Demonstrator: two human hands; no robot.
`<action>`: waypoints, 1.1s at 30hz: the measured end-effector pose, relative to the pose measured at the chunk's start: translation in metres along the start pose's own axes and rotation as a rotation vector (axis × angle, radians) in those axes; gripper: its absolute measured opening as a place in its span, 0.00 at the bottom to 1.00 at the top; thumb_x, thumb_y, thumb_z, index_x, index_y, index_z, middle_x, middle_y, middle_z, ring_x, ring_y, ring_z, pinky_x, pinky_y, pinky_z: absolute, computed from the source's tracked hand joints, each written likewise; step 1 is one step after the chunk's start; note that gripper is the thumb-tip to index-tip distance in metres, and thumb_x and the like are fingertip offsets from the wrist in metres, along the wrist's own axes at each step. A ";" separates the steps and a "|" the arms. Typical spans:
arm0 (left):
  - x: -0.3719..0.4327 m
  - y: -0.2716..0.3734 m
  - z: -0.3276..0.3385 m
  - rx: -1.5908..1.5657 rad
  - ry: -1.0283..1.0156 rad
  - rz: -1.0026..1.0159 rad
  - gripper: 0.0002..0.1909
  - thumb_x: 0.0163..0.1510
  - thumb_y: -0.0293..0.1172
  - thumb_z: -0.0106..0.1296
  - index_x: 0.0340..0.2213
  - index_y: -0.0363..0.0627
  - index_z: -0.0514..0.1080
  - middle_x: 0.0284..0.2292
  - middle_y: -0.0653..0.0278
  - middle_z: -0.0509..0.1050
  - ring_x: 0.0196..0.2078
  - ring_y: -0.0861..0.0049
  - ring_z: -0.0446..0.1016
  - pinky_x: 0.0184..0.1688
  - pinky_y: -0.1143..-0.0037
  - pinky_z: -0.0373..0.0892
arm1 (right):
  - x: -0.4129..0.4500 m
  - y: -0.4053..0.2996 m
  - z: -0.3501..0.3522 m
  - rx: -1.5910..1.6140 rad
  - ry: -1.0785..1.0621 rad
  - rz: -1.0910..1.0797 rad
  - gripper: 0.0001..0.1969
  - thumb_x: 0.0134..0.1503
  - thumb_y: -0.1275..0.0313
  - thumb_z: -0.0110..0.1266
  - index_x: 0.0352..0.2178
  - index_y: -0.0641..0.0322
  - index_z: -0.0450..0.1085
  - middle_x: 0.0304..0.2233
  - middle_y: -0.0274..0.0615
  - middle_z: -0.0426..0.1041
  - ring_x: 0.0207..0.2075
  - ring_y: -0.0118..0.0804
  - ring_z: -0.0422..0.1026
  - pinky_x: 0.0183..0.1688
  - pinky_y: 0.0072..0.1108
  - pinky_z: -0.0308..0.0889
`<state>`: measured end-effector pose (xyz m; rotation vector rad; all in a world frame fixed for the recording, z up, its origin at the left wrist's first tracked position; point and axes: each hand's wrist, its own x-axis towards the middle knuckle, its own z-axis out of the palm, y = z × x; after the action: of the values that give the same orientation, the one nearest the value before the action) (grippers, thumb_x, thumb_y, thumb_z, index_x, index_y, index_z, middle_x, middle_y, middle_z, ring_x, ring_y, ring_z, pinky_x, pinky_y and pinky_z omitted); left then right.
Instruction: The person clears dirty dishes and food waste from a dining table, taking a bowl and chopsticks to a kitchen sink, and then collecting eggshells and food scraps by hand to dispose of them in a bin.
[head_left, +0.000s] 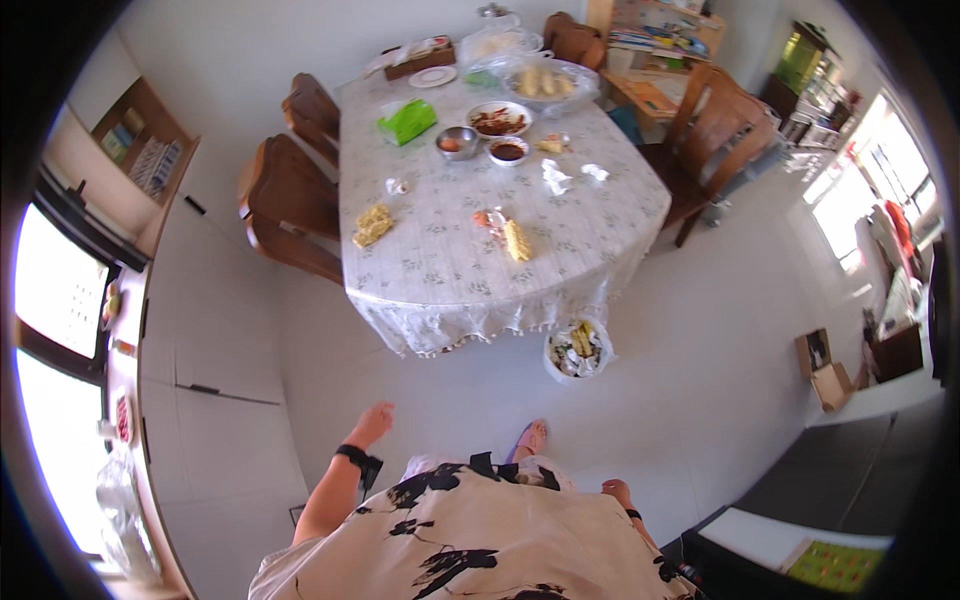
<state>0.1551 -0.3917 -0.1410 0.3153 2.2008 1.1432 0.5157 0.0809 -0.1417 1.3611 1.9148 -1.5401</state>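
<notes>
My left hand (373, 424) hangs low over the floor beside my body, fingers loosely bent and apart, with nothing seen in it. On the other side, my right hand (617, 490) is down near my hip; its fingers are curled and the palm is hidden. Both hands are well short of a dining table (442, 274) with a floral tablecloth. Corn cobs (517, 240) and eggshell pieces (481, 218) lie near its front, and more cobs (373, 225) at its left. Farther back are a metal bowl (456, 145), a sauce bowl (508, 152) and a dish of food (499, 121).
A full waste bin (556, 366) stands on the floor by the table's front edge. Wooden chairs (289, 199) flank the table, one (709, 142) on the right. Cabinets (217, 322) line the left wall; a dark unit (817, 480) is at lower right. Crumpled tissues (556, 177) lie on the cloth.
</notes>
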 end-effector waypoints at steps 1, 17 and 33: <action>0.018 0.021 -0.007 0.079 0.034 0.076 0.11 0.45 0.27 0.40 0.34 0.45 0.64 0.20 0.64 0.69 0.21 0.75 0.69 0.24 0.78 0.66 | 0.008 -0.008 -0.009 0.010 0.004 0.005 0.06 0.45 0.78 0.42 0.28 0.67 0.63 0.14 0.45 0.65 0.11 0.33 0.65 0.11 0.21 0.61; 0.133 0.239 -0.053 0.345 0.334 0.231 0.12 0.44 0.24 0.44 0.35 0.42 0.65 0.24 0.61 0.69 0.24 0.75 0.68 0.27 0.79 0.64 | 0.119 -0.243 -0.021 -0.146 0.232 -0.695 0.05 0.45 0.74 0.44 0.25 0.63 0.64 0.18 0.45 0.67 0.22 0.40 0.68 0.25 0.24 0.63; 0.167 0.243 -0.083 0.435 0.076 0.203 0.14 0.28 0.27 0.57 0.19 0.42 0.62 0.18 0.63 0.65 0.22 0.70 0.65 0.25 0.75 0.61 | 0.119 -0.492 0.078 -0.514 0.392 -1.006 0.24 0.41 0.63 0.52 0.37 0.65 0.55 0.32 0.50 0.62 0.35 0.48 0.63 0.36 0.30 0.61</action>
<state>-0.0439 -0.2219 0.0179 0.7021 2.5204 0.7732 0.0305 0.0873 0.0214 0.4668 3.2315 -0.9398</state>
